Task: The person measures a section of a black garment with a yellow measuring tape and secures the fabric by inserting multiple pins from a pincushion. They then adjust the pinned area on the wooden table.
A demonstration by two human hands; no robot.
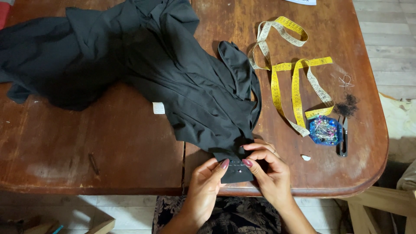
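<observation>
A black garment (143, 65) lies spread over a worn wooden table (86, 147). One narrow end of it, a strap with small light dots like snaps or pins (236, 167), reaches the table's near edge. My left hand (207, 182) pinches that strap end from the left with thumb and fingers. From the right, my right hand (268, 169) grips the same strap end, fingers curled over its top. A small white label (159, 108) sticks out from the garment's edge.
A yellow and white measuring tape (294, 82) curls on the right of the table. Beside it sit a blue pincushion full of pins (325, 130), small thread snips (343, 141), a tuft of dark thread (346, 107) and a white chip (306, 157).
</observation>
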